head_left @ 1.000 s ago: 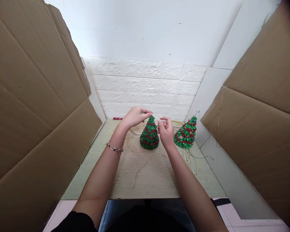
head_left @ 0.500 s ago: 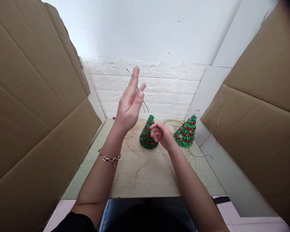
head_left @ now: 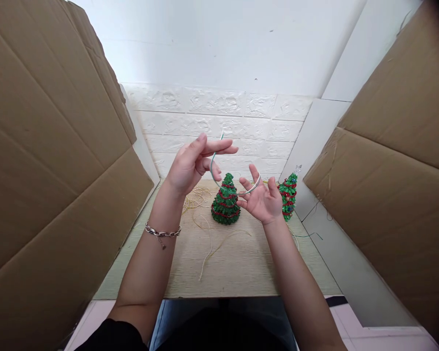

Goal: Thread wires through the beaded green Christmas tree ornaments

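Thin green and white cords [head_left: 212, 168] curve through the air between my two hands. My left hand [head_left: 195, 163] is raised with index and middle fingers stretched to the right and the other fingers curled; the cords pass between its fingers. Lower and to the right, my right hand [head_left: 262, 201] has its palm turned up and its fingers spread, with the cords caught among them. Behind the cords, a small green beaded Christmas tree [head_left: 226, 207] wound with red garland stands upright on the table. My right hand partly covers a second, decorated tree [head_left: 289, 192] topped by a clear star.
Loose yellow and white cords [head_left: 197, 197] lie coiled at the back left of the table [head_left: 227, 273], and single strands cross its middle. Cardboard sheets [head_left: 58, 146] wall in the left and right sides. A white brick-patterned wall [head_left: 168, 122] closes the back.
My left hand has come down and turned its fingers to the right. The right hand has opened from a curl, moved right and turned palm up, and the cords now stretch between both hands.
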`<state>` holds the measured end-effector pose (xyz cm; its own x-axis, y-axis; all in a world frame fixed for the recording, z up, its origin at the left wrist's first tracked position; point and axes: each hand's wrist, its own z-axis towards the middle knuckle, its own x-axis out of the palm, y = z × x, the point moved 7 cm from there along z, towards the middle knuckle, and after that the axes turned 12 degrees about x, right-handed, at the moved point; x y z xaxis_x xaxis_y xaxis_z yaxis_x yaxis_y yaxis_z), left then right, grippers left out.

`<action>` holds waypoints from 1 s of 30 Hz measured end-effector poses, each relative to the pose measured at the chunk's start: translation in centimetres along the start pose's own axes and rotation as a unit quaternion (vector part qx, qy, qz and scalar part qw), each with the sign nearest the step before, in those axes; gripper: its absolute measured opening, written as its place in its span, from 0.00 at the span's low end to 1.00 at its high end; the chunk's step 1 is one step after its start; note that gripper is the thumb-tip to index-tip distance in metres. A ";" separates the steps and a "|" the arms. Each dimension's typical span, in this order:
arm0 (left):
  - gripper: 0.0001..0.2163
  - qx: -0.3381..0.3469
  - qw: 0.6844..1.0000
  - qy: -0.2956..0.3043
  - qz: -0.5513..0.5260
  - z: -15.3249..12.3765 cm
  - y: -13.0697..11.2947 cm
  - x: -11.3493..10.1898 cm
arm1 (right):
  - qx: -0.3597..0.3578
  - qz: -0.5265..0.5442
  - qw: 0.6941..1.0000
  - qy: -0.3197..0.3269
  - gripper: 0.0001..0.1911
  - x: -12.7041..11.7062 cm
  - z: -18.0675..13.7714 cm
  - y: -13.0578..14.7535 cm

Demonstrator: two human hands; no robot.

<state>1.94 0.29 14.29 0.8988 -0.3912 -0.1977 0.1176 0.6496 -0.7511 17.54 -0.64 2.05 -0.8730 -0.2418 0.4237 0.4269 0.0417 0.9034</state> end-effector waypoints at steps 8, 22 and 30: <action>0.19 0.016 0.997 -0.066 0.034 0.4 0.6 -2.2 | -0.055 0.068 0.994 -0.062 0.30 -2.1 -0.1 0.6; 0.24 -0.100 0.988 0.112 -0.027 -0.8 2.1 1.7 | -0.031 0.068 0.991 -0.113 0.23 -2.2 1.3 -0.1; 0.11 -0.144 0.946 0.288 -0.049 -1.5 2.8 5.1 | -0.010 -0.045 0.996 -0.077 0.16 -1.1 2.0 -1.8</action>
<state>6.24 -0.91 10.26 0.5016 -0.7841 -0.3656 -0.0051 0.4199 -0.9076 17.26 1.51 0.14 -0.9330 -0.0928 0.3476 0.3485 0.0071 0.9373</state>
